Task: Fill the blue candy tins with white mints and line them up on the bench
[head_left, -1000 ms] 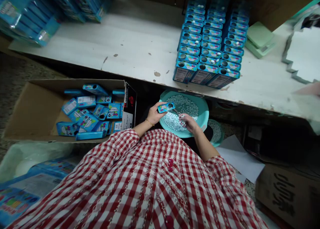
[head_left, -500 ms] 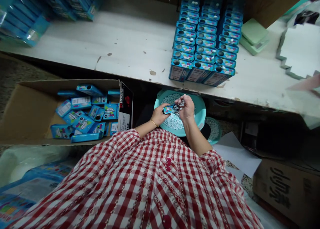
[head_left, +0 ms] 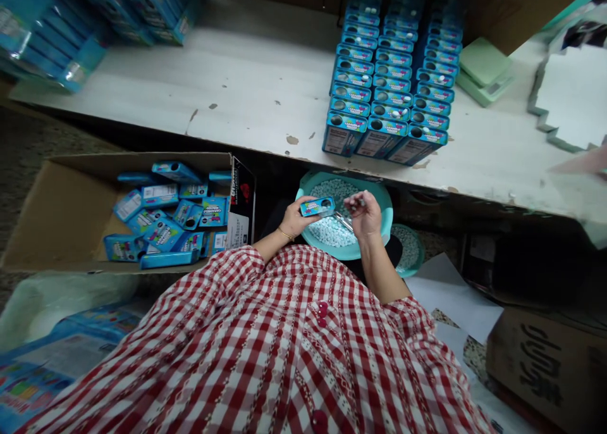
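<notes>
Left hand: closed around blue tin
Right hand: fingertips pressed together, pinching something too small to tell
Below: teal basin of white mints

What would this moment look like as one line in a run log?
left hand: holds blue tin | right hand: over teal basin | white candies in basin

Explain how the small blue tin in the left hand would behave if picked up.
The blue tin probably feels stiff: it keeps a flat box shape. It is likely light, since the left hand holds it easily. Its flat sides suggest it slides rather than rolls.
</notes>
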### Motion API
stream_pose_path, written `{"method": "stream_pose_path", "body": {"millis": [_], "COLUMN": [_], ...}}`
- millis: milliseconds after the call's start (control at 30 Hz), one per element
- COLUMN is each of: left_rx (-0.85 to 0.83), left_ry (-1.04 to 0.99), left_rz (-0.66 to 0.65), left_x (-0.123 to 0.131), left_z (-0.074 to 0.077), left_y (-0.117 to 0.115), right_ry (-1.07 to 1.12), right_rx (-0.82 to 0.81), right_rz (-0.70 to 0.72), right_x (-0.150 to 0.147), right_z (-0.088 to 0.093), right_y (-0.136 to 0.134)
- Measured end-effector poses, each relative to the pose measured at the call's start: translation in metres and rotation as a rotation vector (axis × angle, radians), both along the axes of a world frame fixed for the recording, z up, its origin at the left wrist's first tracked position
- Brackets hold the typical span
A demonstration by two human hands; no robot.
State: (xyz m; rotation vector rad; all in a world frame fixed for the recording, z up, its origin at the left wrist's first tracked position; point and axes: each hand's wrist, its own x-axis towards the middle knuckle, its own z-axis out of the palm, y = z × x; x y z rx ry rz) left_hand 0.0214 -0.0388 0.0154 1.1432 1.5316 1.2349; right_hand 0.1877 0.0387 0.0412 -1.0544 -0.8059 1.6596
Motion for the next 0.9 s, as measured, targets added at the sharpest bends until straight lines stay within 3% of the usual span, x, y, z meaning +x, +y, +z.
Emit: {"method": "stream_pose_path", "body": {"millis": [167, 300, 367, 433, 500, 633, 700, 833, 900], "left_rx": [0.079, 0.163, 0.134, 0.085, 0.076, 0.131, 0.132, 0.048, 0.021], "left_ry": [-0.162, -0.106, -0.057, -0.006, 0.036, 0.044, 0.028, -0.161, -0.27], "left_rz": [0.001, -0.013, 0.045, 0.106, 0.086, -0.153, -0.206, -0.264, -0.261], "left_x": [0.003, 0.008, 0.012, 0.017, 0.021, 0.013, 0.003, -0.015, -0.021], "left_z": [0.006, 0.019, 0.025, 0.032, 0.044, 0.072, 0.081, 0.082, 0.079], "left_y": [0.003, 0.007, 0.007, 0.004, 0.0, -0.003, 0.0, 0.013, 0.02], "right_ry": [-0.313, -0.407, -0.399, -0.365, -0.313, -0.112, -0.008, 0.036, -0.043], "right_rx": [0.089, 0.126, 0.107, 0.101, 0.114, 0.08, 0.034, 0.037, 0.078], "right_rz": [0.081, 0.151, 0.214, 0.3, 0.358, 0.434, 0.51, 0.709, 0.739], "right_x": [0.024, 0.036, 0.031, 0.017, 0.001, -0.013, -0.01, -0.006, -0.007], "right_z": [-0.022, -0.026, -0.024, -0.021, -0.015, 0.004, 0.016, 0.035, 0.037], "right_y": [-0.014, -0.021, -0.027, -0.034, -0.04, -0.038, -0.031, -0.017, -0.01]}}
